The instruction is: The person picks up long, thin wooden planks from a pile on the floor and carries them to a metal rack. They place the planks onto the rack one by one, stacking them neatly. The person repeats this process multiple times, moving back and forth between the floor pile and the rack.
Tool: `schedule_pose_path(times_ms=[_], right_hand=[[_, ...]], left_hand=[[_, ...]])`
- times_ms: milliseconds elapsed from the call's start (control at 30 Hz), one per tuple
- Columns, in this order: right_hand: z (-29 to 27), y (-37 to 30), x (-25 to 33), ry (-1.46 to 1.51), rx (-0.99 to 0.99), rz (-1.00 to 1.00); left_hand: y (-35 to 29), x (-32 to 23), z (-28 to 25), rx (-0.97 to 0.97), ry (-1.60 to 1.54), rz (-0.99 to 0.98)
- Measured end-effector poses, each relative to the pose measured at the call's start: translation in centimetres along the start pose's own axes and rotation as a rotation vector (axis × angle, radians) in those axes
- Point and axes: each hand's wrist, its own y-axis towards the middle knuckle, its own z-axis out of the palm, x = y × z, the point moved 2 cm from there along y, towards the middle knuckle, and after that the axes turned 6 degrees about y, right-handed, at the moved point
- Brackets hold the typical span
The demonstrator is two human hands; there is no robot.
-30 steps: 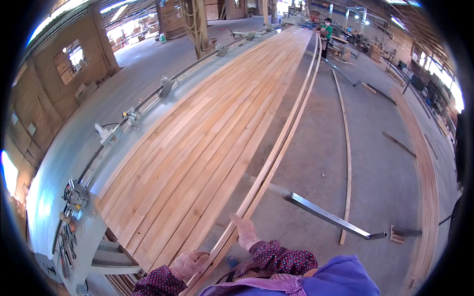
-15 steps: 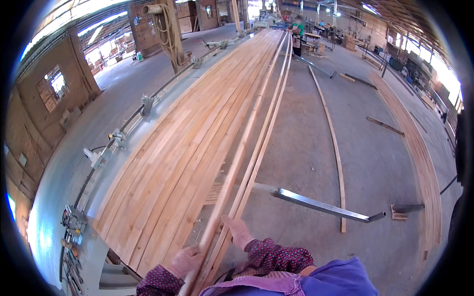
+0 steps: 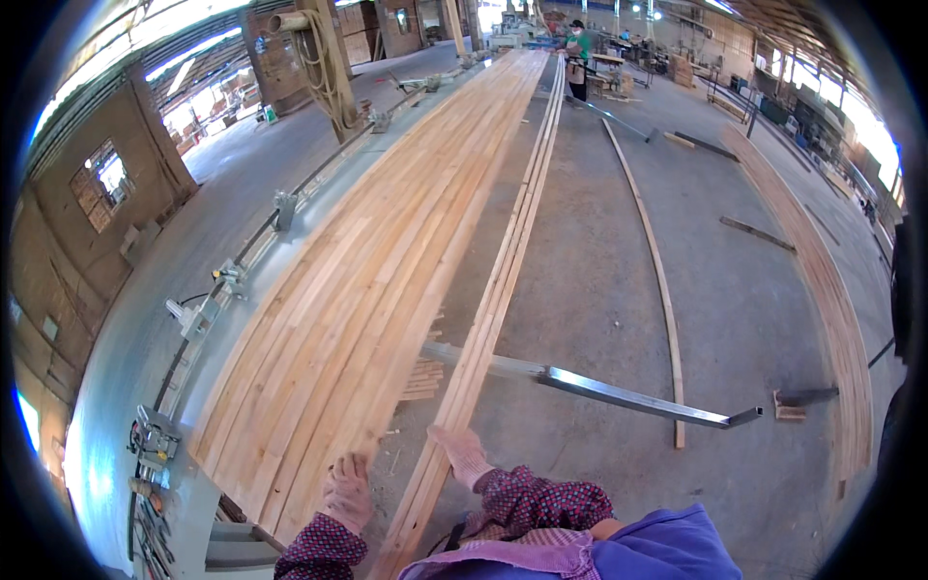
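A long panel of pale wooden strips [image 3: 367, 280] laid side by side runs away from me on the left. My left hand [image 3: 347, 491] lies at its near right edge, fingers curled over the outer wooden strip; their undersides are hidden. Just right of the panel, past a gap showing floor, a narrow bundle of long wooden strips [image 3: 503, 280] runs the same way. My right hand [image 3: 462, 455] is closed at the near part of this bundle, its thumb across the top and the other fingers partly hidden.
A metal bar [image 3: 638, 398] crosses under the bundle to the right. A single wood strip [image 3: 657, 280] and stacked boards [image 3: 822, 280] lie further right. Clamps [image 3: 198, 314] line the left side. Another person [image 3: 577, 43] stands at the far end. Hand tools [image 3: 150, 532] lie lower left.
My left hand has moved from a separate strip to the panel's edge. That strip no longer shows apart between panel and bundle. My right hand has barely moved.
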Motion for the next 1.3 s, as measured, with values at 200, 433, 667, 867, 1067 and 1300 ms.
schedule_pose_path(times_ms=[200, 433, 667, 867, 1067, 1300], right_hand=[[0.8, -2.2, 2.5, 0.018, -0.053, 0.075], [1.5, -2.5, 3.1, -0.025, -0.056, -0.044], [1.3, -0.5, 0.5, 0.125, 0.006, 0.007], [1.4, 0.3, 0.1, -0.031, -0.036, 0.002], [1.4, -1.2, 1.2, -0.042, -0.078, -0.054], [1.7, 0.3, -0.4, 0.041, -0.039, -0.2]], left_hand=[[-1.3, 0.0, -1.1, 0.35, -0.848, 0.107], [-1.1, -1.2, -1.3, 0.431, -0.937, -0.152], [-0.6, 4.6, 3.6, -0.012, 0.141, -0.126], [-0.3, 6.5, 1.2, 0.302, -0.395, -0.182], [-1.1, 2.4, 0.7, 0.523, -1.188, 0.056], [1.2, -1.1, 8.0, 0.984, -2.066, 0.009]])
